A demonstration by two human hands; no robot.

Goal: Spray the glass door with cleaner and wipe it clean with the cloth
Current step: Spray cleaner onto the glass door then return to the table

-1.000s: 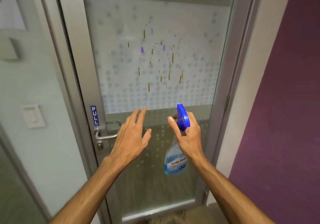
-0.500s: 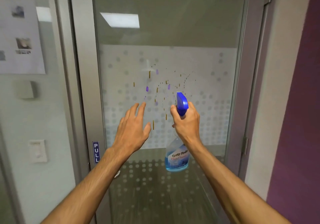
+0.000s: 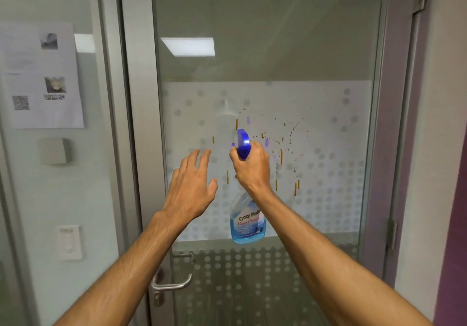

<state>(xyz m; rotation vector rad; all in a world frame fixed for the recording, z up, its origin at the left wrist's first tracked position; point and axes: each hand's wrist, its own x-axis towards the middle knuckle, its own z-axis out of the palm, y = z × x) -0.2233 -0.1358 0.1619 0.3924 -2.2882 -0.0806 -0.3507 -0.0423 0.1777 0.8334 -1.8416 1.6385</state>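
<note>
Glass door [image 3: 316, 60] straight ahead. My right hand [image 3: 251, 166] is curled tight round the neck of the spray bottle [image 3: 247, 222], held in front of the door's frosted band [image 3: 328, 123]. The blue trigger head is on top and the clear body with blue liquid hangs below my wrist. Finger on the trigger: cannot tell. My left hand [image 3: 192, 186] is raised before the door's left edge, fingers spread and loose, holding nothing, just beside the bottle. Brown drips and purple spots [image 3: 281, 156] mark the door's frosted band, mostly right of the bottle head. Lever handle [image 3: 174, 284] sits low on the door's left side.
</note>
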